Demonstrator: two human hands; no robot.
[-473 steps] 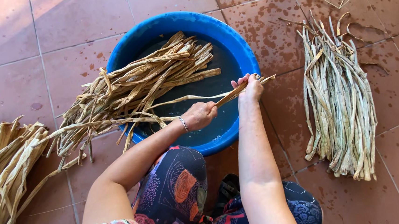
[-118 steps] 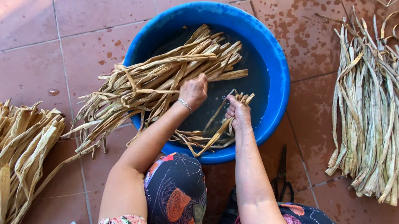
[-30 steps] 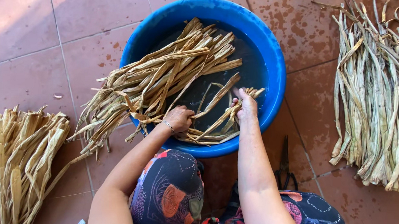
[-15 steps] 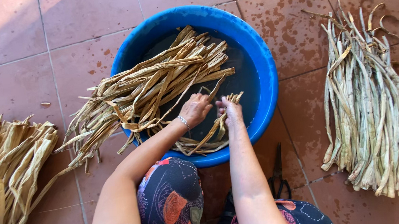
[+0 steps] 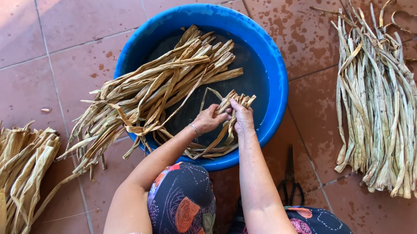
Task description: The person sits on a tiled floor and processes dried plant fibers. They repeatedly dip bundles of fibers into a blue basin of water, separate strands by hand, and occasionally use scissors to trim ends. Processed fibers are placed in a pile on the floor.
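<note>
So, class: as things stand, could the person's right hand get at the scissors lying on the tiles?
Probably yes. The scissors lie uncovered on the floor beside the right forearm, with nothing over them, but the right hand is now busy gripping the strips in the blue basin.

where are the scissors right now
In the head view the black scissors lie on the tiled floor, just right of the person's right forearm, below the blue basin and left of the greenish strip pile.
</note>
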